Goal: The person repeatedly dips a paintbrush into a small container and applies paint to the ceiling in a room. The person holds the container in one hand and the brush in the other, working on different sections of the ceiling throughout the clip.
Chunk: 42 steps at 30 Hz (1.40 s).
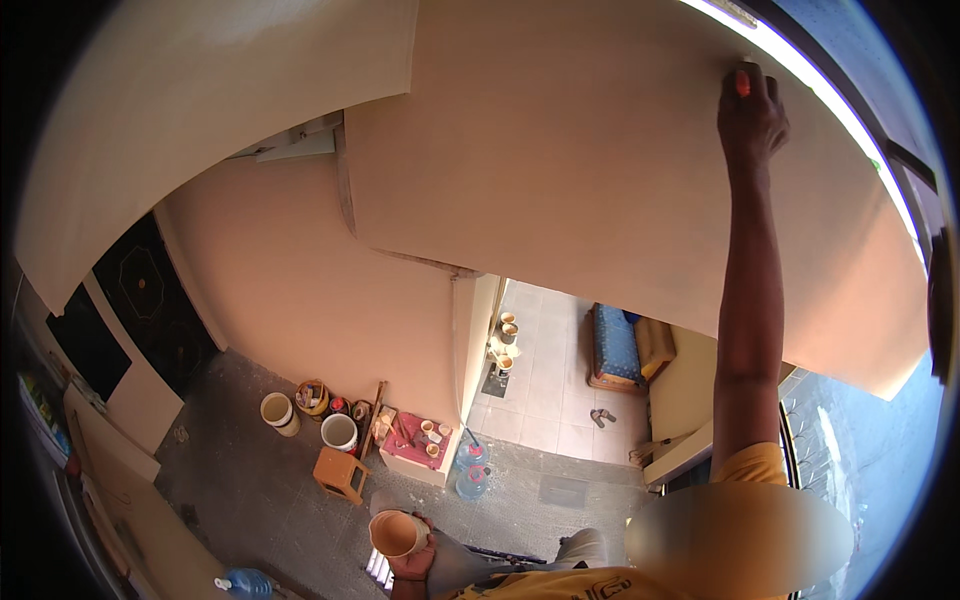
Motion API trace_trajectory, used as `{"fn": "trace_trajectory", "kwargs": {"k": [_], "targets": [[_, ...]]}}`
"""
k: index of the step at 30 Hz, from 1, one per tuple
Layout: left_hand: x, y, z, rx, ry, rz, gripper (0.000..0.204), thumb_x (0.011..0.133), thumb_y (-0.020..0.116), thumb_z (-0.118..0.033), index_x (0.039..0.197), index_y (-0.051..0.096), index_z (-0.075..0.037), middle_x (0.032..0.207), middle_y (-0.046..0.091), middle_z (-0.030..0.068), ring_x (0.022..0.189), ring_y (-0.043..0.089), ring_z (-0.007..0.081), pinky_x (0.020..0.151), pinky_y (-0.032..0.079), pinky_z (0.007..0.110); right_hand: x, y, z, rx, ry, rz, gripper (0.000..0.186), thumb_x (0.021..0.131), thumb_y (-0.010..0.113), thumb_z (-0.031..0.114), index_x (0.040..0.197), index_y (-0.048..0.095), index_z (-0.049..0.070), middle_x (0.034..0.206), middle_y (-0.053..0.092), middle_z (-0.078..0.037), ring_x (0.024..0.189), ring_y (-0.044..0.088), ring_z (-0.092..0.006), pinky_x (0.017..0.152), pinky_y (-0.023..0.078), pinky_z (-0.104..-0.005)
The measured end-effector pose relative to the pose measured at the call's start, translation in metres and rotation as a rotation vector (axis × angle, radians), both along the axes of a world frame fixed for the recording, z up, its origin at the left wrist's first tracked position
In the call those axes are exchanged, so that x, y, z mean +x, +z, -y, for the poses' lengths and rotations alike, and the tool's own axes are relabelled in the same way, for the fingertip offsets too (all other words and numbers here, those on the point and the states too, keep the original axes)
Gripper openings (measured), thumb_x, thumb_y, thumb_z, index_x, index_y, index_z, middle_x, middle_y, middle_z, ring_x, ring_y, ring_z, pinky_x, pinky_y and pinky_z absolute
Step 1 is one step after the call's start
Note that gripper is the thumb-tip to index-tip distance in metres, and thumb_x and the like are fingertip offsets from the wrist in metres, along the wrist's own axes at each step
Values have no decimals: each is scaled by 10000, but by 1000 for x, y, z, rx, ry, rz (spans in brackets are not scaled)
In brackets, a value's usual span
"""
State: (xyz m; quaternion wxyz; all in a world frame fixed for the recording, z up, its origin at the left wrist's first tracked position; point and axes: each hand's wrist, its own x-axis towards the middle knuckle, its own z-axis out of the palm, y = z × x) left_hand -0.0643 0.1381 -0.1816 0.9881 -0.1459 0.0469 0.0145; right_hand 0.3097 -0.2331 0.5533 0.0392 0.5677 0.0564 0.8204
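My right hand (752, 120) is raised at the end of a stretched arm, near the upper edge of a peach-painted wall (560, 160). Its fingers are closed round what looks like a paintbrush (743, 84); only a red-orange handle end shows clearly, and the bristles are mostly hidden. Low in the view, my left hand (412, 564) grips a small round paint pot (398, 535). The pot is pale, with peach colour inside, and its open mouth faces up.
Below on the grey floor stand an orange stool (341, 474), a white bucket (339, 433), a cream bucket (279, 412) and a red-topped table (418, 441) with cups. Large blue water bottles (472, 482) are beside it. A blue-cushioned seat (617, 345) stands beyond the opening.
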Motion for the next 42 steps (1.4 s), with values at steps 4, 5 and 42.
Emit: {"fn": "trace_trajectory", "kwargs": {"k": [4,5,42], "targets": [[0,8,1,-2,11,-11,610,943,581,-642,1370,615,-208,1375,599,171,1302,532,408,927,549,608,15,-45,-148,-352,239,43,256,728,715,66,943,658,194,861,613,-40,758,643,-269,622,537,-402],[-1,10,2,3,11,-7,609,947,571,-646,1370,614,-210,1370,602,172,1295,538,409,920,551,609,20,-56,-179,-427,276,42,228,740,711,69,926,650,186,852,596,-43,738,631,-255,609,529,-390],[-7,23,3,103,54,-150,447,988,557,-556,1283,615,-226,1241,676,153,1178,635,405,871,588,597,-51,-355,-231,-970,670,-842,181,728,687,95,892,613,117,884,565,-52,812,606,-228,652,583,-354]]}}
